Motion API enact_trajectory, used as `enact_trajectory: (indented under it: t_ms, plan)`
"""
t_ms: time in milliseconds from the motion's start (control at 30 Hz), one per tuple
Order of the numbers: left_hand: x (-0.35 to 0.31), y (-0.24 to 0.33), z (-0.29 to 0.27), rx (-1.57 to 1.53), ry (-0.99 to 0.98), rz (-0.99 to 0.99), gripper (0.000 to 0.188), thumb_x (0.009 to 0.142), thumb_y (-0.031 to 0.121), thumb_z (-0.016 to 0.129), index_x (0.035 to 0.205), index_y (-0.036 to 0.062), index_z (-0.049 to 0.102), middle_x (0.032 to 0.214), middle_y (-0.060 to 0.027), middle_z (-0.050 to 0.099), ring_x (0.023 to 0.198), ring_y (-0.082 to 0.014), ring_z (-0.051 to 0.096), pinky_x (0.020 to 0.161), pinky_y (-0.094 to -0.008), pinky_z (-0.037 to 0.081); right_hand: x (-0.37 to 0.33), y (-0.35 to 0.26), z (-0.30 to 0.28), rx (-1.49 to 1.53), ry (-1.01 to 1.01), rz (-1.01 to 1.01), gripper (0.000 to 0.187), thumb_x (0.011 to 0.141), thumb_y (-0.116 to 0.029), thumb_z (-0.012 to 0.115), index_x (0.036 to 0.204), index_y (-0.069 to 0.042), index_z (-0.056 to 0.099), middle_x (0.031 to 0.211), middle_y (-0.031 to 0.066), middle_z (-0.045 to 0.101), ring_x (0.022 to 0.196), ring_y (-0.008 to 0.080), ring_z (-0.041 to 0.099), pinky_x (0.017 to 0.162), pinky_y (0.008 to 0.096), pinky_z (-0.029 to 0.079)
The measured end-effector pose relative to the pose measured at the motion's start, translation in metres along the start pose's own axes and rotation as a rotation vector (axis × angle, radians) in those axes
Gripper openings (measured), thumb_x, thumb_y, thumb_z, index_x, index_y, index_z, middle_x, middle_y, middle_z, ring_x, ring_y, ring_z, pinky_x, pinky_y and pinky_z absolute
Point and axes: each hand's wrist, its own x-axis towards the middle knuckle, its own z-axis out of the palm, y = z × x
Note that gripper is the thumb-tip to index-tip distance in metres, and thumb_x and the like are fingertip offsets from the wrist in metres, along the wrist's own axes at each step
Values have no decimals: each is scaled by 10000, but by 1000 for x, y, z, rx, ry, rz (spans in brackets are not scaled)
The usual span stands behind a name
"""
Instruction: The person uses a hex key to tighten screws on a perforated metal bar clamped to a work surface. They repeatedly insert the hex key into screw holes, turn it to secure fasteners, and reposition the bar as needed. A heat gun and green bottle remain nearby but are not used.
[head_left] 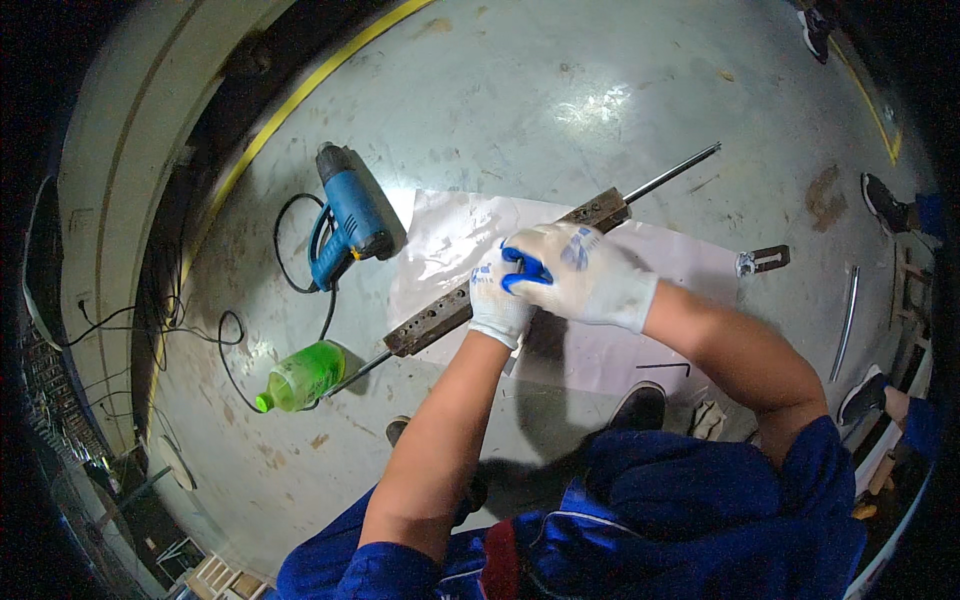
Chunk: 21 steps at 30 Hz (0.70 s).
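My left hand [497, 301] and my right hand [585, 268], in white gloves with blue fingertips, meet over the middle of a long dark metal bar with holes [428, 322]. Both are closed, fingers curled together, and whatever lies between them is hidden. The bar rests slantwise on a pale sheet [445, 220], and its middle is covered by my gloves. A shiny metal rod [672, 172] sticks out of the far right end, and a thinner rod shows at the near left end, beside a green bottle [306, 375] lying on its side.
A blue heat gun [352, 215] with a black cable lies at the left. An L-shaped hex key [665, 367] lies near my shoe, and a slotted metal plate [770, 259] farther right. A curved tube [847, 322] and other people's shoes [882, 203] are at the right edge.
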Motion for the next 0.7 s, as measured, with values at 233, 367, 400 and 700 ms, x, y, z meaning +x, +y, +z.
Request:
enact_trajectory:
  t_ms: [233, 367, 400, 700]
  plan:
    - [-6, -4, 3, 48, 41, 108, 238, 869, 167, 674, 1087, 72, 665, 1010, -190, 683, 936, -425, 663, 819, -519, 541, 15, 5, 6, -66, -21, 112, 289, 972, -322, 635, 1086, -59, 672, 952, 161, 704, 854, 349, 687, 791, 438, 556]
    - [0, -4, 3, 124, -17, -18, 331, 857, 112, 677, 1180, 83, 612, 1018, -211, 673, 948, -447, 665, 800, -540, 539, 15, 12, 20, 1209, 104, 619, 198, 1035, -168, 547, 1072, -22, 677, 846, 27, 667, 751, 89, 642, 638, 258, 520]
    - [0, -4, 1, 132, -40, 10, 319, 863, 113, 676, 1175, 83, 613, 1021, -212, 675, 952, -446, 666, 803, -538, 540, 10, 10, 20, 1238, 87, 624, 184, 1022, -150, 547, 1066, -30, 680, 860, 49, 677, 756, 117, 654, 663, 281, 529]
    - [-1, -18, 6, 218, 18, 28, 226, 898, 169, 688, 1102, 72, 676, 1034, -216, 697, 959, -428, 686, 816, -504, 560, 14, 7, -23, -307, 1, -239, 239, 940, -276, 633, 1087, -103, 709, 979, 137, 741, 926, 329, 717, 821, 440, 560]
